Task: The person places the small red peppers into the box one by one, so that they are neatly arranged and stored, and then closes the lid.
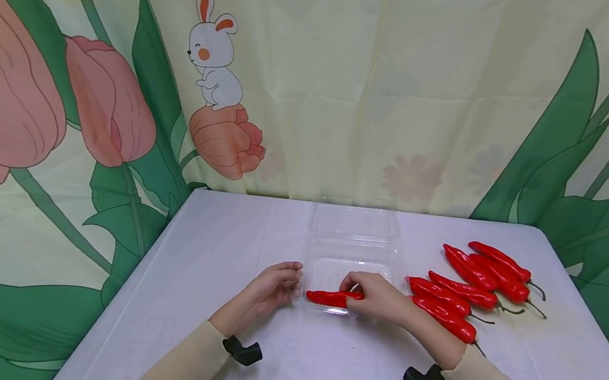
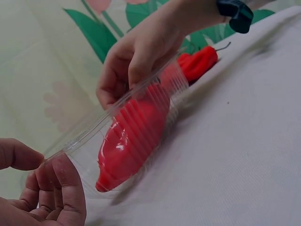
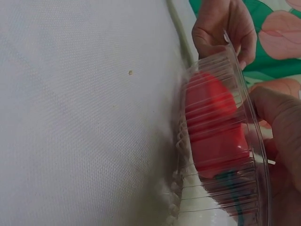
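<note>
A clear plastic clamshell container [image 1: 354, 240] lies on the table with its lid folded back. My left hand [image 1: 273, 287] is at its left side, and in the left wrist view the thumb and fingers [image 2: 66, 186] pinch the rim. Inside, along the near wall, is a red chili pepper [image 1: 326, 298]. My right hand [image 1: 379, 298] reaches over the rim and grips the pepper's right end. Through the ribbed wall in the right wrist view, the pepper [image 3: 211, 113] lies low in the container; the right fingers are partly hidden.
Several more red chili peppers [image 1: 466, 290] lie in a loose group right of the container, stems toward the right. The white-covered table [image 1: 211, 230] ends at a printed curtain [image 1: 320, 92] behind it. A black wrist camera [image 1: 243, 351] sits on the left wrist.
</note>
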The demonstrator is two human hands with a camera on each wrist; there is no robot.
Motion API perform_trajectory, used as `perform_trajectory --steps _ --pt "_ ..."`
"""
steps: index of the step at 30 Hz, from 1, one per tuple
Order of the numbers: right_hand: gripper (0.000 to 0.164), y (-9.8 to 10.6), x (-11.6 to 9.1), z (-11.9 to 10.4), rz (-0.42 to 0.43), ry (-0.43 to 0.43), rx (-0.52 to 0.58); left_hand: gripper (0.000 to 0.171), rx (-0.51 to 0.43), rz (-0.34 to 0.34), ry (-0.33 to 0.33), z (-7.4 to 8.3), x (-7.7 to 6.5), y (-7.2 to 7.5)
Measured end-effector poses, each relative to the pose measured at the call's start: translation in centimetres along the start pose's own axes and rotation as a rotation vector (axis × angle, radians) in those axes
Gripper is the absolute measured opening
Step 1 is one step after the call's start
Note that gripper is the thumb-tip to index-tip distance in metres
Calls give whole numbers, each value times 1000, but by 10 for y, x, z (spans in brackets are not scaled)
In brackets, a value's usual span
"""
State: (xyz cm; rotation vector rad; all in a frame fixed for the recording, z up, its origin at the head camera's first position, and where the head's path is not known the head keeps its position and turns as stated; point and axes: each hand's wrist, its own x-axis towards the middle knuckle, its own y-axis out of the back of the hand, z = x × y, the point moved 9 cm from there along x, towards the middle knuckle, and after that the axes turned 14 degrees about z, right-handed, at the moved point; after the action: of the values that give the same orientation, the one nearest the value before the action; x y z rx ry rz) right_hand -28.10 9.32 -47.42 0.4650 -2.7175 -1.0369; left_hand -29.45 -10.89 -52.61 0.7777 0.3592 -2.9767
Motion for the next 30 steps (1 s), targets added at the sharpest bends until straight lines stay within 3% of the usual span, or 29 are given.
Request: perform_trajectory --steps 30 --pt "30 -5 5 -3 -41 30 7 39 3 -7 -9 -1 0 1"
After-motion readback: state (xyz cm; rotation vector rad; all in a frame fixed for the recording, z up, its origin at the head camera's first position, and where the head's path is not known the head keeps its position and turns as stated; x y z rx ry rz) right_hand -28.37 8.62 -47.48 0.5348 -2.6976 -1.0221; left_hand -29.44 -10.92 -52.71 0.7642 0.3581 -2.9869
